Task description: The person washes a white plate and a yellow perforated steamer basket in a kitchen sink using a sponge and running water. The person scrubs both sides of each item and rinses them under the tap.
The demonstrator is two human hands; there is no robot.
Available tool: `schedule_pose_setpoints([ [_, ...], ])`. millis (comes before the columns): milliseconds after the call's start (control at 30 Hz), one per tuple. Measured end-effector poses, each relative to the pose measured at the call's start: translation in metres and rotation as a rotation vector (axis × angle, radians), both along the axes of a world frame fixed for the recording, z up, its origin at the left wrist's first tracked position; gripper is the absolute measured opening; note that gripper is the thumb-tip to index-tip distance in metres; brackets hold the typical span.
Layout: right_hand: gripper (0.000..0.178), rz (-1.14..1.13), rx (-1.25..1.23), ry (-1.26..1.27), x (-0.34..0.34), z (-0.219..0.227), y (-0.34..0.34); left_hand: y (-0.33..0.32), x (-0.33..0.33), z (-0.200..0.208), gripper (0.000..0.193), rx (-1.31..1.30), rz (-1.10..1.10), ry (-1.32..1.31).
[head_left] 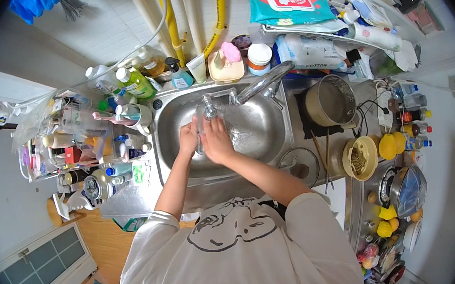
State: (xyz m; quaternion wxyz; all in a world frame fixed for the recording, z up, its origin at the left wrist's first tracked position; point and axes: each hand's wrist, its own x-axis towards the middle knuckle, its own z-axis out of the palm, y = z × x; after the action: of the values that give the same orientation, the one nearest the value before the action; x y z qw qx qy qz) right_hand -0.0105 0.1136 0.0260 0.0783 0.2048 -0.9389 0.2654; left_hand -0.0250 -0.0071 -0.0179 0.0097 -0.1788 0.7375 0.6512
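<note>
One silver faucet spout [209, 108] shows mid-frame, just above your fingers; over the steel sink [263, 146], your right hand [217, 141] holds its fingers close together, while your left hand's [187, 136] finger position cannot be told.

Silver sink [262, 153], silver tap [263, 85]; white black-printed shirt [305, 252].

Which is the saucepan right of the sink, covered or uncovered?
Uncovered: the saucepan shows its interior, and a clear round lid lies apart from it.
</note>
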Motion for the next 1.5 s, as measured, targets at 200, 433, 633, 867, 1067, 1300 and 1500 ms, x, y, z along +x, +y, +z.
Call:
schedule_pose_setpoints([
  [200,0.043,0.063,0.000,0.051,-0.006,0.009,0.006,-0.001,-0.003,0.031,0.054,-0.029,-0.050,-0.052],
  [433,0.034,-0.093,-0.483,-0.689,-0.073,-0.023,0.019,0.005,-0.006,0.049,0.047,0.122,-0.033,-0.265],
  [633,0.041,-0.371,-0.786,-0.783,-0.022,-0.062,0.028,0.015,-0.012,0.005,0.045,0.706,0.475,-0.172],
  [867,0.052,0.218,0.085,-0.036,0.014,-0.006,0.024,0.018,-0.022,-0.017,0.047,0.823,0.521,-0.273],
  [1067,0.053,0.302,0.007,0.064,-0.033,0.011,0.006,0.011,-0.014,0.025,0.045,0.757,0.265,-0.125],
  [1300,0.034,0.015,-0.355,-1.098,-0.088,-0.005,0.013,0.000,0.001,0.023,0.055,0.471,0.159,-0.336],
  [1500,0.037,-0.425,-1.341,-1.388,-0.052,-0.055,0.052,0.008,-0.009,0.021,0.052,0.897,0.103,-0.265],
])
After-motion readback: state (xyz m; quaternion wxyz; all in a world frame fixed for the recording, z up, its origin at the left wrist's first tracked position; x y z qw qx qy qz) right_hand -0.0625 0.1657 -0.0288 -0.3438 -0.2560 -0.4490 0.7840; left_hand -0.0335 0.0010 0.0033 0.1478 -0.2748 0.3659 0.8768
